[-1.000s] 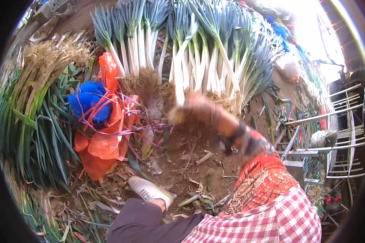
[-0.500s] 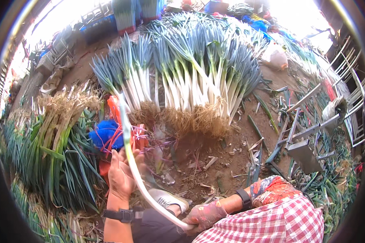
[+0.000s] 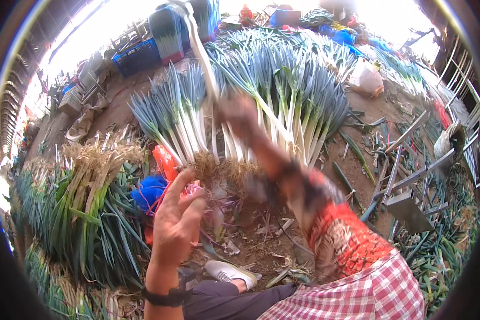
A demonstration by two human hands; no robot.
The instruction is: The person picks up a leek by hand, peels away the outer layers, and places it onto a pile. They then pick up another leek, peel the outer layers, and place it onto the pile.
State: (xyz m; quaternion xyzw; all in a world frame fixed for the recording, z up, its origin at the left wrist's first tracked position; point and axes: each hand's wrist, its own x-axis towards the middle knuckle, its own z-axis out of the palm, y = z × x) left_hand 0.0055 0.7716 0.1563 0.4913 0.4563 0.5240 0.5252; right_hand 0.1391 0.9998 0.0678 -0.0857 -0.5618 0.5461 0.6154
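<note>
My right hand (image 3: pixel 240 114), smeared by motion, reaches over the row of trimmed green onions (image 3: pixel 325 98). It grips a long green onion (image 3: pixel 198 48) whose pale stalk points up and away to the far left. The row lies with white stems and brown roots toward me and blue-green leaves away. Nearer to me, my left hand (image 3: pixel 178 224) is raised, fingers apart, holding nothing. Behind its fingers are a blue bundle (image 3: pixel 148 193) and orange plastic (image 3: pixel 166 162) with pink strings.
On the left lies a heap of untrimmed green onions (image 3: pixel 85 213), roots away from me. A metal frame (image 3: pixel 408 210) stands on the right among leaf scraps. Farther back are a dark blue crate (image 3: pixel 136 57) and a pale sack (image 3: pixel 366 78).
My right hand has swung from my lap up and forward over the row, carrying the green onion. My left hand has moved slightly right and no longer lies beside the stalk.
</note>
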